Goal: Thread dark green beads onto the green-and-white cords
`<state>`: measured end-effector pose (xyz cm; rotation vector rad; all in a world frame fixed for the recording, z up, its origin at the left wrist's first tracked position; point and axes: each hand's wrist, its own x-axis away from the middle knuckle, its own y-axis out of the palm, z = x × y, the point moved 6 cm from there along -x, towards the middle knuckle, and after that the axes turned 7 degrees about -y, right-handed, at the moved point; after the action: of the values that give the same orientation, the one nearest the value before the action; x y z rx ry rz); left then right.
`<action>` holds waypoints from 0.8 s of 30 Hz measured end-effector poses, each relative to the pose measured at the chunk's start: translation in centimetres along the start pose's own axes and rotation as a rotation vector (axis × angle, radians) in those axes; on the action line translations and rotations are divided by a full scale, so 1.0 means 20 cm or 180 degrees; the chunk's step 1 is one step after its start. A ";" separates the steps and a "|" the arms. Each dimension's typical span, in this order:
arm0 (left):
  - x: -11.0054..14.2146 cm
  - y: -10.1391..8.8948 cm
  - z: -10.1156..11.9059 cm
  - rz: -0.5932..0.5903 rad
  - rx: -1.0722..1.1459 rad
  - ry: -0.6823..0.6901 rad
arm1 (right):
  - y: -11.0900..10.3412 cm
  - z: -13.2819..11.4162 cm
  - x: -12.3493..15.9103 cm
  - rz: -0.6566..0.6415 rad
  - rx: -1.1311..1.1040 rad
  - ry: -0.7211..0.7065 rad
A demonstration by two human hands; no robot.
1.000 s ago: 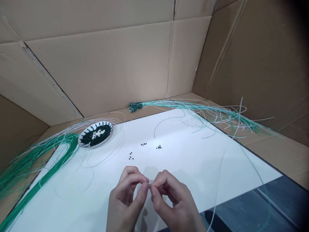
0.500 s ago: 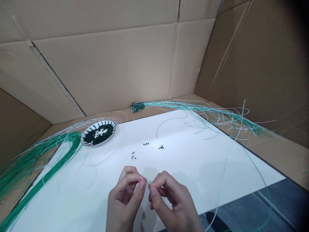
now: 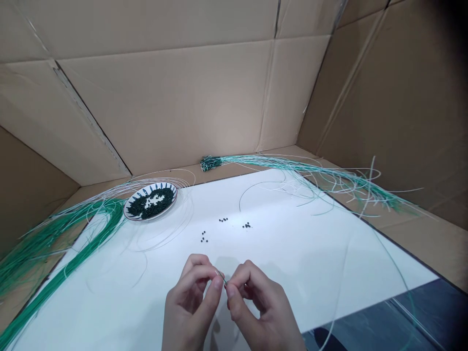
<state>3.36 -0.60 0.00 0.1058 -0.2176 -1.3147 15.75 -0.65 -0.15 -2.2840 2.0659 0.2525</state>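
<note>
Near the front of the white board, my left hand (image 3: pixel 190 302) and my right hand (image 3: pixel 259 303) face each other, fingertips almost touching. Thumb and forefinger of each are pinched on a short stretch of thin cord (image 3: pixel 221 276), which shows whitish at the left and dark green toward the right. Whether a bead sits on it is hidden by the fingertips. Beyond the hands lie three small clusters of dark beads (image 3: pixel 246 225). A white plate with blue rim marks (image 3: pixel 166 185) stands farther left, holding many dark green beads (image 3: pixel 146 210).
Long green strands (image 3: pixel 86 253) run down the left side, with pale loops near the plate. A beaded bundle (image 3: pixel 211 163) trails green and white cords (image 3: pixel 310 170) along the back right. Cardboard walls (image 3: pixel 190 102) enclose the white board (image 3: pixel 329 273). A white cord hangs at right.
The camera view has shifted slightly, so the scene sits a little lower and to the right. Both hands keep nearly the same pinch on the cord.
</note>
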 end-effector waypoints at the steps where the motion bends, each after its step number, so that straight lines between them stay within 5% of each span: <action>1: 0.00 0.00 0.00 -0.0004 0.0009 -0.0002 | 0.00 0.00 0.00 0.0014 0.0008 -0.0021; 14: 0.01 0.06 -0.03 -0.0003 0.0131 -0.0108 | -0.04 -0.01 0.01 0.0634 -0.0647 0.0241; 24: 0.00 0.08 -0.01 -0.0063 -0.0058 -0.0121 | -0.07 -0.01 0.02 0.0741 -0.0497 0.0066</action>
<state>4.90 -0.27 0.02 0.0678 -0.2374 -1.3389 17.26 -0.87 -0.08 -2.1299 2.4037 0.4160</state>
